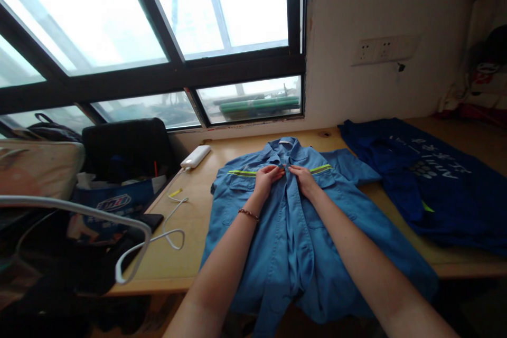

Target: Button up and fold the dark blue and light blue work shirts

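Observation:
A light blue work shirt (293, 232) with yellow-green reflective stripes lies front up on the wooden table (190, 216), collar toward the window. My left hand (267, 177) and my right hand (303, 177) meet at the shirt's front placket just below the collar. Both pinch the fabric edges there, fingers curled and closed on the cloth. A thin bracelet sits on my left wrist.
A dark blue garment (428, 179) with white lettering lies at the table's right. A white power bank (195, 156) with a white cable (172, 222) rests at the left. Bags and a white hanger (119, 222) crowd the left side. The wall holds sockets (382, 50).

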The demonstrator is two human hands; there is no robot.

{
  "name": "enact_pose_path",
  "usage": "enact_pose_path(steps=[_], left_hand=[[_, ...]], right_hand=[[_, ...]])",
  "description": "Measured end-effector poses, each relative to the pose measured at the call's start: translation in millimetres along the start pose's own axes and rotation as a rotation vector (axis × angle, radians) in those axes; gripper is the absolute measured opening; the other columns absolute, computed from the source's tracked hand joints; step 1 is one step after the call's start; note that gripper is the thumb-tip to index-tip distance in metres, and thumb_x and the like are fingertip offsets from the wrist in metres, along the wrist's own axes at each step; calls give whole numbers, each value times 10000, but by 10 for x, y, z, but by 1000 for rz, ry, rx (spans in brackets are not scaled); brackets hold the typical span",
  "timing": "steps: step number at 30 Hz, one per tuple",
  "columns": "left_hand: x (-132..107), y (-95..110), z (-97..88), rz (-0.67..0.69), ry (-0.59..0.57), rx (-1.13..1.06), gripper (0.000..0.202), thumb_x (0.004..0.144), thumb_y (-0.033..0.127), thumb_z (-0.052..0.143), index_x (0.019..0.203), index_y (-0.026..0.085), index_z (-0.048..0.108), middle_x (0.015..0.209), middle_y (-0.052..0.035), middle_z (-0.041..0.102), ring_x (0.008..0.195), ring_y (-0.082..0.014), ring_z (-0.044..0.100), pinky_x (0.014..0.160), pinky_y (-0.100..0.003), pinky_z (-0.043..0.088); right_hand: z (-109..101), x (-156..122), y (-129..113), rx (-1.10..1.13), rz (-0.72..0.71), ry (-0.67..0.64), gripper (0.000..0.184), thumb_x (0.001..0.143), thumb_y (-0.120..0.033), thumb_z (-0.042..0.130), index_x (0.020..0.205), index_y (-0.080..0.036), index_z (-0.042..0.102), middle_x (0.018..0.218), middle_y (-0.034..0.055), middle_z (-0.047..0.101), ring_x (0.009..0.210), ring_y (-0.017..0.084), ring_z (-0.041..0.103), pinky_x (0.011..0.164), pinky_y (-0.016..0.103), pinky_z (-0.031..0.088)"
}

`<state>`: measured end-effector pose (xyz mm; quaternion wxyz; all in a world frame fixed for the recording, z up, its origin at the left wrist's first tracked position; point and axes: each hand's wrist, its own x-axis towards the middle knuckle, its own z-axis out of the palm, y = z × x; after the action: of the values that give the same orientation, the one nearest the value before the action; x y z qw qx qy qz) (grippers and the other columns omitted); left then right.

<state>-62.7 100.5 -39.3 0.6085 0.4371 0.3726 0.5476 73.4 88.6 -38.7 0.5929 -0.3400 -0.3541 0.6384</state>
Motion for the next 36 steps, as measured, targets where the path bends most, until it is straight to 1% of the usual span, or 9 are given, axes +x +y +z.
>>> enact_pose_path(steps=[5, 12, 18, 22, 26, 28, 31, 33, 36], left_hand=[[0, -10, -3, 13, -11, -1, 253, 624, 265, 693, 803, 116, 595, 749, -63, 663, 697, -158, 647, 704, -285, 528], [-8, 5, 8, 25, 1, 58, 310, 594, 324, 712, 795, 132, 575, 751, -57, 663, 666, -144, 641, 704, -296, 523], [-10, 3, 15, 40, 18, 65, 299, 576, 340, 716, 742, 133, 578, 683, -40, 652, 618, -134, 629, 686, -298, 520], [-14, 0, 29, 47, 17, 91, 288, 559, 326, 720, 735, 132, 601, 639, -21, 640, 589, -127, 611, 658, -286, 513], [-42, 26, 84, 32, 1, 182, 291, 565, 362, 703, 709, 123, 620, 636, -29, 636, 569, -128, 592, 599, -264, 496], [-57, 42, 112, 42, 4, 242, 297, 587, 398, 678, 687, 123, 623, 616, -24, 624, 543, -118, 572, 558, -243, 475], [-60, 50, 127, 98, 33, 366, 294, 591, 406, 667, 658, 124, 621, 574, -11, 595, 503, -101, 531, 495, -210, 422], [-41, 35, 117, 127, 66, 426, 267, 581, 378, 674, 642, 125, 615, 548, -2, 576, 488, -93, 507, 470, -199, 390], [6, -8, 88, 105, 120, 406, 210, 569, 311, 679, 635, 130, 594, 522, 17, 547, 462, -77, 471, 449, -189, 361]], right_hand=[[-8, 3, 7, 24, -8, -29, 227, 606, -222, 623, 822, -169, 670, 743, 23, 688, 707, 182, 636, 701, 318, 496], [42, -17, 27, -69, -53, -16, 245, 584, -260, 646, 810, -169, 668, 750, 14, 688, 706, 180, 631, 698, 314, 492], [14, -21, 12, -141, -17, 11, 253, 692, -388, 560, 803, -182, 656, 771, 39, 681, 634, 160, 618, 554, 268, 489], [0, -4, 47, -157, -31, 49, 253, 641, -355, 622, 808, -166, 640, 716, 29, 669, 560, 124, 597, 498, 229, 462], [27, -5, 84, -220, -110, 146, 241, 570, -338, 674, 709, -164, 582, 576, 6, 630, 522, 136, 590, 489, 234, 452], [45, -19, 91, -326, -166, 174, 230, 562, -339, 669, 661, -177, 540, 538, -6, 609, 506, 148, 585, 495, 252, 452], [64, -55, 93, -644, -280, 213, 200, 596, -345, 629, 667, -191, 524, 500, -25, 581, 482, 149, 565, 502, 258, 432], [73, -81, 95, -850, -339, 238, 179, 625, -338, 597, 709, -193, 534, 501, -35, 574, 488, 144, 557, 512, 249, 415], [83, -102, 103, -1012, -395, 239, 165, 650, -321, 564, 752, -194, 539, 523, -42, 570, 515, 136, 553, 522, 234, 395]])
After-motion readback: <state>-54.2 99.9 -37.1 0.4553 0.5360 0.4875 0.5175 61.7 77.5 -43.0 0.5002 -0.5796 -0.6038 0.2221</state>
